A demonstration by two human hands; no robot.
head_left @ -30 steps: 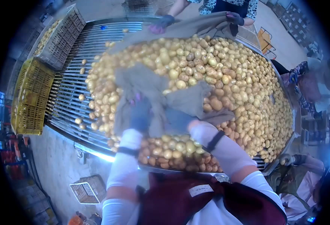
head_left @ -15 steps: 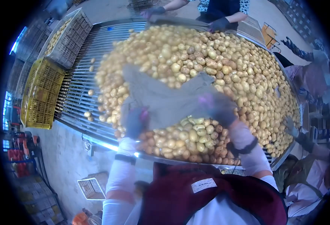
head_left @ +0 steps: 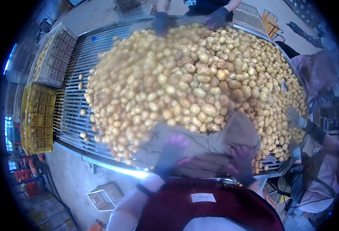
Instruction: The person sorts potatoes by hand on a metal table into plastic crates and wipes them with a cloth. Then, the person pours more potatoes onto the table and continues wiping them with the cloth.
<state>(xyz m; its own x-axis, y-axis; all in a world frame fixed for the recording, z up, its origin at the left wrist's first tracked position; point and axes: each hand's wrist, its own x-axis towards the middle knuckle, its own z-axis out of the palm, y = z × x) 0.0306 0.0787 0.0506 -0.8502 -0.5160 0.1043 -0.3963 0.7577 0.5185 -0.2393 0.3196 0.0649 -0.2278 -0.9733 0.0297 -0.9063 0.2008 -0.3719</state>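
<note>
A grey-brown cloth (head_left: 204, 143) lies bunched over the near edge of a large heap of potatoes (head_left: 150, 92) on a slatted metal table (head_left: 71, 111). Both of my hands wear dark gloves with purplish fingers. My left hand (head_left: 173, 152) rests on the left part of the cloth, its fingers spread and blurred. On the right part, my right hand (head_left: 240, 163) presses with its fingers apart. The cloth hides the potatoes and table edge beneath it.
A white crate (head_left: 56, 57) of potatoes and a yellow crate (head_left: 38, 119) stand at the left end. Across the table, a co-worker's gloved hands (head_left: 215, 19) touch the far edge. Another person's gloved hands (head_left: 295, 117) are at the right. A white basket (head_left: 102, 200) sits on the floor.
My hands and the cloth have moved back toward my body, and my fingers have opened on it. Potatoes show where the cloth was. The opposite co-worker's left-side hand has shifted.
</note>
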